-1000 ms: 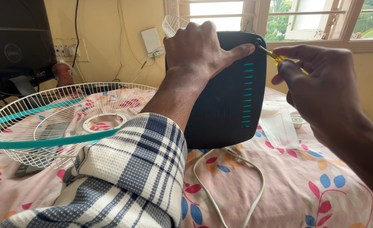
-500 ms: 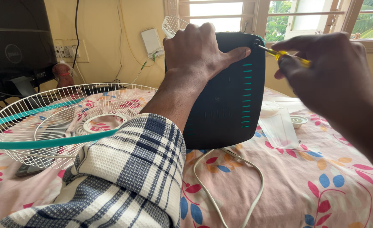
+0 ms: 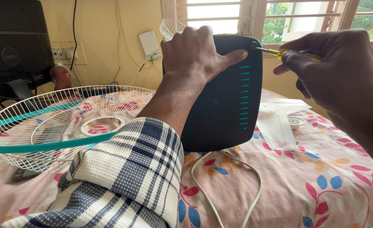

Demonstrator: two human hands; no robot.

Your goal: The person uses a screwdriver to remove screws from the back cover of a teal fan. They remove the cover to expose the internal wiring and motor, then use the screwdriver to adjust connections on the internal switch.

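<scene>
Dark plastic forms the fan base (image 3: 222, 97), which stands on edge near the middle of the bed, its flat underside with teal vent slots facing you. Your left hand (image 3: 199, 55) grips the top edge of the base, fingers curled over the rim and thumb stretched along the face toward the upper right corner. Your right hand (image 3: 338, 63) holds a screwdriver (image 3: 275, 52) with a yellow handle; the fingers are closed together around the handle. The metal tip of the screwdriver sits in a hole at the upper right corner of the base, just beside your left thumb tip. A white cord (image 3: 233, 185) runs from under the base and loops across the floral sheet (image 3: 321, 185). A white wire grille (image 3: 59, 122) with a teal rim lies to the left of the base, behind your checked sleeve (image 3: 127, 181). A clear fan blade (image 3: 277, 126) and a small round cap (image 3: 296, 122) lie to the right of the base, below your right hand. A dark monitor (image 3: 15, 46) stands at the far left.
</scene>
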